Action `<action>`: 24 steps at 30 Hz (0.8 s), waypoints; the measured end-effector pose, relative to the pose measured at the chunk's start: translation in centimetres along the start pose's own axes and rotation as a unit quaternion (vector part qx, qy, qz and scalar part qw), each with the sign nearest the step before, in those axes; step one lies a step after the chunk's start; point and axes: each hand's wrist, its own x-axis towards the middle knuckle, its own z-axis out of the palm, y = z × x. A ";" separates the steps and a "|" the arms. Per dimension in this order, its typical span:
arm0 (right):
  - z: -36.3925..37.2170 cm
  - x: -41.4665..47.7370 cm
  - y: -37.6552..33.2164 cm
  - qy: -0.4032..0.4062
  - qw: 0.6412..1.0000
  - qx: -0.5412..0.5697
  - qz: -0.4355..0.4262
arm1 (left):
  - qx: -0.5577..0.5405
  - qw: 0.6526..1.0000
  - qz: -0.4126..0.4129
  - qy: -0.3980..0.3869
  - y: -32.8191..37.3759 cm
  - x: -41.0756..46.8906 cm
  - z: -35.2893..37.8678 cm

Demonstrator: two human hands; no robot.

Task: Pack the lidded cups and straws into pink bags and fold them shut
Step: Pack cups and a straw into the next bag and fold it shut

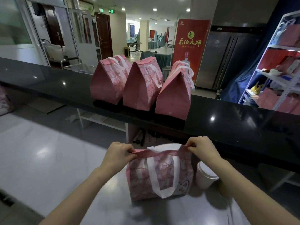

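While both hands, left hand (119, 154) and right hand (202, 147), pinch the pink patterned fabric bag (159, 173) at its top corners, it looks soft and light; a white lidded cup (205, 175) waits beside it.

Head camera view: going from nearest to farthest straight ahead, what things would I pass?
First the pink patterned paper bag with white handles → glossy black counter → row of three folded-shut pink bags standing on it → tall red banner with gold lettering.
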 end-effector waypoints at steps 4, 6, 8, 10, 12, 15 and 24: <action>1.8 0.4 -1.9 0.054 0.998 0.031 0.012 | 0.011 0.999 0.006 0.038 0.0 -2.3 -0.7; 2.7 -0.1 -2.4 0.068 0.995 0.065 0.025 | -0.008 0.999 0.017 0.041 0.6 -3.4 -0.6; 3.5 -1.2 -2.5 0.081 0.991 0.099 0.028 | -0.048 0.998 0.038 0.030 1.4 -4.5 -0.1; 4.7 -2.9 -2.2 0.088 0.989 0.114 0.026 | -0.098 0.994 0.053 0.010 2.0 -5.1 0.5; 5.9 -4.8 -1.9 0.095 0.986 0.131 0.035 | -0.147 0.988 0.044 -0.013 2.6 -5.4 1.2; 6.7 -7.4 -2.3 0.095 0.976 0.180 0.076 | -0.189 0.980 0.043 -0.033 3.4 -5.8 2.0; 8.5 -15.4 -4.9 0.028 0.986 0.150 0.069 | -0.236 0.970 -0.033 -0.052 5.2 -8.9 2.3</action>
